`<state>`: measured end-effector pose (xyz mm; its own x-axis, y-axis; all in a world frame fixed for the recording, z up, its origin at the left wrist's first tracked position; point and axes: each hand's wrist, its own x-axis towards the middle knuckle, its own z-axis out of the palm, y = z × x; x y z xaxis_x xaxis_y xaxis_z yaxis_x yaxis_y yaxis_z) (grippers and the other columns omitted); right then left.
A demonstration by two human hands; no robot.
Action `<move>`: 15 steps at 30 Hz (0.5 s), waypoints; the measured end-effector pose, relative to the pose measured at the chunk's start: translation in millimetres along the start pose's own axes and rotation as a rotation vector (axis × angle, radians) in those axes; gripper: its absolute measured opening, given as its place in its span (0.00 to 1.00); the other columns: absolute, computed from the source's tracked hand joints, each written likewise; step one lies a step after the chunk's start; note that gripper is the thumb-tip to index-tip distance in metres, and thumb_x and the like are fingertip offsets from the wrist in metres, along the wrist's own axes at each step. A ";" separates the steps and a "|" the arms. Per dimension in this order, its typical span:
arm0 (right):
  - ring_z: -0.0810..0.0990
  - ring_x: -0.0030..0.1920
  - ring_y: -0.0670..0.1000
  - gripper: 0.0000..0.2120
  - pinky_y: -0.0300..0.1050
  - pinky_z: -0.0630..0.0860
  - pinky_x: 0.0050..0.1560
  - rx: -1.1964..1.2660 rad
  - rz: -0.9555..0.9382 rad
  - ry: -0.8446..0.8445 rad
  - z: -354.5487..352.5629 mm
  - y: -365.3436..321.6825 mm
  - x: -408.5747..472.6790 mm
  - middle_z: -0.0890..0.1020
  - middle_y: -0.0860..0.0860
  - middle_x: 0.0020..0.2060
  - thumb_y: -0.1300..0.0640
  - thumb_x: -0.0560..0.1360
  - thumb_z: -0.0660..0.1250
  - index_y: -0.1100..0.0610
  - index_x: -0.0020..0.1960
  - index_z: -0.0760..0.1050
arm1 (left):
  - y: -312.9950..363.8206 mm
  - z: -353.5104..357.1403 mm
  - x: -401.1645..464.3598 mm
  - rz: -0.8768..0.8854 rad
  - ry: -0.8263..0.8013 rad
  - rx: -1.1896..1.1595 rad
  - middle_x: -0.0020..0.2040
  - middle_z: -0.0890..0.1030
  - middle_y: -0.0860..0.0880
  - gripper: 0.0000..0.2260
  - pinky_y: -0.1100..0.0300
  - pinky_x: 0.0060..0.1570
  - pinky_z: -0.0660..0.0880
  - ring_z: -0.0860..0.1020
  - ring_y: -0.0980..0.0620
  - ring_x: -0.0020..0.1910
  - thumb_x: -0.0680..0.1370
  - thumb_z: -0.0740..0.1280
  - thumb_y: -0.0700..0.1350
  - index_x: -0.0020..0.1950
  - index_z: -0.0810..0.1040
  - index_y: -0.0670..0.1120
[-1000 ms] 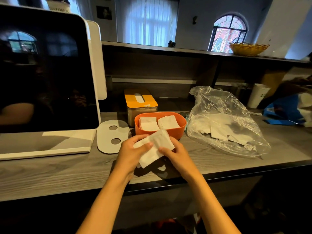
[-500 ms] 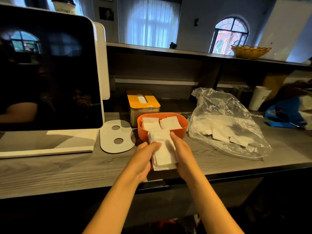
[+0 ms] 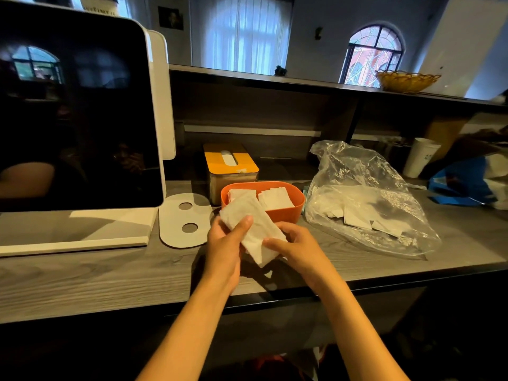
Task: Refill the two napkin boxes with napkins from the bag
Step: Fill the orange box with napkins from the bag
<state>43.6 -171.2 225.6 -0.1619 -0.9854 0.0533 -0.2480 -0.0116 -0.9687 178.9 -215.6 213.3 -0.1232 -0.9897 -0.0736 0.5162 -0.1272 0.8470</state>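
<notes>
Two bare hands meet at the centre of the view above a grey wood-grain tabletop (image 3: 82, 281), sharing one stack of white napkins (image 3: 251, 228) that lies tilted, its far end toward 11 o'clock and its near end toward 5 o'clock. The left hand (image 3: 224, 250) has its grip closed on the stack, thumb pressed on top and fingers curled beneath. The right hand (image 3: 295, 248) has its grip closed on the near end, pinching it between thumb and fingers. The stack's far end overlaps the near rim of one orange tub (image 3: 286, 214), which sits just beyond the hands at 12 o'clock and holds two piles of napkins side by side. Just behind the tub, further toward 12 o'clock, stands one box (image 3: 232, 167) with an orange slotted lid, a bit of white showing in the slot. At 2 o'clock from the hands lies one clear plastic bag (image 3: 362, 193), crumpled, with loose napkins inside. At 9 to 10 o'clock stands one large dark screen (image 3: 77, 111) on a white base, with one white oval plate (image 3: 176, 229) pierced by two holes beside it. One white paper cup (image 3: 417, 158) stands far off at 2 o'clock, and one yellow basket (image 3: 406, 81) sits on the upper shelf (image 3: 275, 81).
</notes>
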 end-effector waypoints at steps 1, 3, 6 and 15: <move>0.83 0.52 0.48 0.09 0.41 0.81 0.47 0.030 -0.004 0.020 -5.3 -0.6 1.4 0.84 0.50 0.51 0.61 0.75 0.70 0.54 0.55 0.80 | 2.8 -6.6 2.5 0.020 -0.031 0.043 0.58 0.83 0.47 0.21 0.48 0.53 0.81 0.82 0.48 0.56 0.75 0.72 0.40 0.68 0.73 0.48; 0.83 0.51 0.48 0.09 0.37 0.80 0.42 0.099 -0.004 0.075 -13.3 1.9 4.4 0.84 0.51 0.50 0.63 0.74 0.71 0.54 0.54 0.80 | 7.2 -18.8 6.4 0.033 -0.106 0.183 0.57 0.83 0.47 0.21 0.47 0.54 0.81 0.82 0.47 0.57 0.74 0.73 0.38 0.65 0.75 0.48; 0.85 0.50 0.49 0.09 0.41 0.81 0.47 0.146 0.012 0.095 -11.8 13.1 7.4 0.85 0.52 0.49 0.64 0.75 0.70 0.57 0.55 0.79 | 4.2 -28.4 8.8 0.083 -0.182 0.457 0.56 0.82 0.48 0.18 0.52 0.52 0.82 0.81 0.50 0.56 0.74 0.73 0.35 0.61 0.78 0.50; 0.78 0.55 0.47 0.13 0.37 0.76 0.47 0.199 -0.012 0.257 17.2 22.4 19.1 0.79 0.48 0.55 0.53 0.78 0.67 0.53 0.61 0.74 | -15.6 -15.2 6.0 0.238 -0.049 0.631 0.54 0.80 0.53 0.09 0.55 0.51 0.80 0.79 0.54 0.53 0.80 0.66 0.51 0.59 0.75 0.52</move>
<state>51.3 -193.2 200.7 -0.4024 -0.9100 0.0996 -0.0637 -0.0807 -0.9947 183.0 -220.6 191.6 -0.1133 -0.9799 0.1643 -0.0580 0.1716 0.9835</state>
